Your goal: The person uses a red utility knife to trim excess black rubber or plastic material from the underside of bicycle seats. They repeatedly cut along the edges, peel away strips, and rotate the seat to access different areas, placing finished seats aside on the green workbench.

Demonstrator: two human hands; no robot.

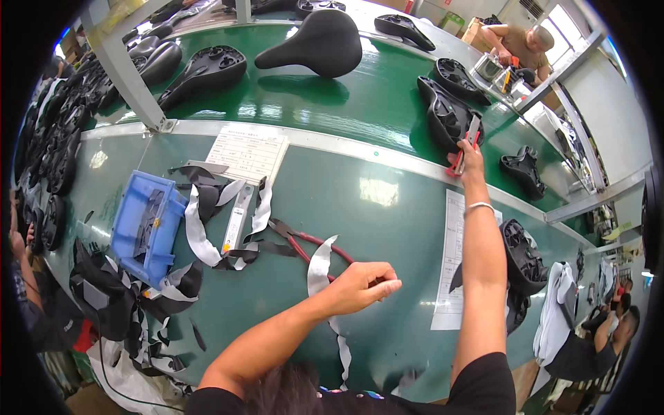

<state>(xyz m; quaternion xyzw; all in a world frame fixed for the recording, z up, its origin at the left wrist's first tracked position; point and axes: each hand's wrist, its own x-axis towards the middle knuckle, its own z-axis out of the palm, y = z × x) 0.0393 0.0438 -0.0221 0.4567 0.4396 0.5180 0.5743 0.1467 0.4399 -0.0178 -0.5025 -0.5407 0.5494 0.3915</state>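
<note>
My right hand (472, 159) is stretched far out over the green belt, closed round what looks like a red and grey utility knife (474, 127). The tool overlaps an upturned black bicycle saddle (443, 111). Above the bench, my left hand (363, 285) has its fingers curled in; whether anything is inside them is hidden. Close by lie red-handled pincers (296, 242) and a white strip (319, 266), partly covered by the left wrist. Farther left, another metal-bladed tool (237, 218) rests among black and white offcuts (200, 232).
A blue bin (142, 225) stands at left, with piled black saddles (52, 149) beyond. One saddle (321, 45) sits upright on the belt. Paper sheets (249, 153) lie on the bench. A metal post (124, 69) rises at left. A co-worker (522, 48) works at far right.
</note>
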